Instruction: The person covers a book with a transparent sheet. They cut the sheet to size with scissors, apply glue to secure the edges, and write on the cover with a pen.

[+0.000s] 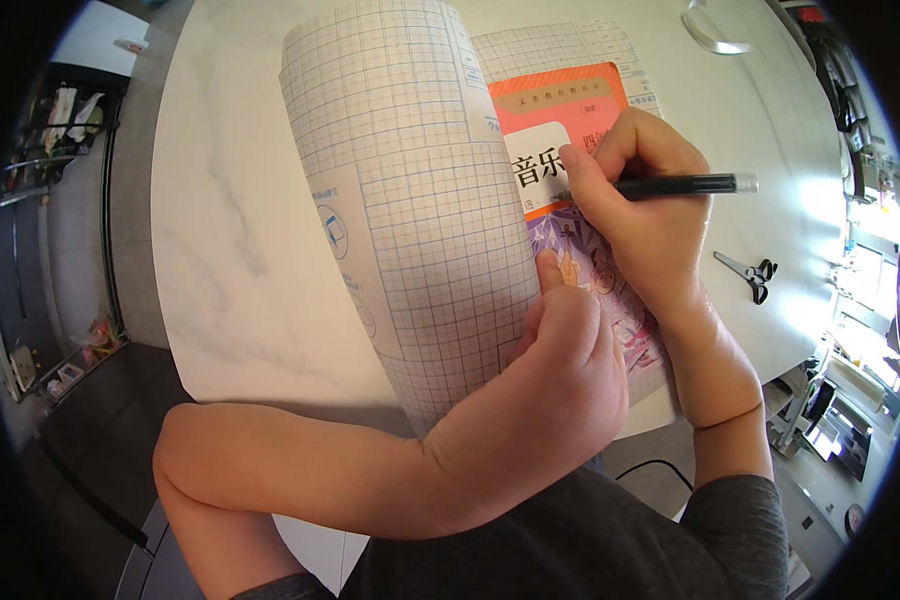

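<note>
A black pen (679,185) with a clear end is held in my right hand (645,195), its tip pointing left at the lower edge of the white title panel on a music textbook (562,105). The book has an orange and pink upper cover and a purple illustrated lower part. My left hand (570,322) presses the cover's left side with a fingertip, the other fingers curled and partly hidden. Grid-printed wrapping paper (435,187) lies under the book, and its large left flap curves up beside the cover.
Black-handled scissors (757,279) lie on the white marbled table (217,225), right of my right forearm. A curved, whitish translucent object (712,34) sits near the far right edge. A black cable (656,465) shows below the table's near edge.
</note>
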### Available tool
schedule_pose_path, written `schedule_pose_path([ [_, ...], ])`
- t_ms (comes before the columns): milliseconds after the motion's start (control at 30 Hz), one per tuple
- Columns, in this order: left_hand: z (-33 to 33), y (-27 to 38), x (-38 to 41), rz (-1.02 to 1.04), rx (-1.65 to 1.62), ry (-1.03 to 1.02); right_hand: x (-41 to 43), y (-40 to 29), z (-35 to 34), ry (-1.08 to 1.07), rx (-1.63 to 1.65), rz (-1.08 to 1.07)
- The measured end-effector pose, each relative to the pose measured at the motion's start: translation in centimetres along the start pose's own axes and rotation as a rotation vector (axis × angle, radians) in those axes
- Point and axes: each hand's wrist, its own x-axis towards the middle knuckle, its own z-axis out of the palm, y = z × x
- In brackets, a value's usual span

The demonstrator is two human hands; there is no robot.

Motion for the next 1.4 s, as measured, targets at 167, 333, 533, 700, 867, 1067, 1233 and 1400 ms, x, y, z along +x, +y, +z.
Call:
schedule_pose_path([
  [167,-0.3,0.1,0.0,0.01,0.004,-0.042,-0.1,0.0,0.2,-0.028,0.011,0.001],
  [333,-0.1,0.5,0.0,-0.006,0.043,-0.04,-0.1,0.0,0.3,-0.021,-0.013,-0.018],
  [533,0.1,0.1,0.0,0.002,0.044,0.011,0.0,0.1,0.3,0.0,-0.007,-0.039],
  [700,0.1,0.1,0.0,-0.003,0.032,0.014,0.0,0.1,0.3,-0.013,0.002,-0.037],
  [867,0.1,0.0,0.0,0.0,0.035,0.008,-0.1,0.1,0.1,-0.02,-0.041,-0.075],
  [1067,0.3,0.1,0.0,-0.015,0.034,0.03,-0.1,0.2,0.4,0.014,0.009,-0.016],
  [1233,0.8,0.6,-0.1,-0.016,0.1,0.063,0.0,0.1,0.4,0.017,-0.001,-0.044],
  [1400,0.3,0.1,0.0,-0.011,0.025,0.024,0.0,0.3,0.4,0.041,-0.001,-0.061],
])
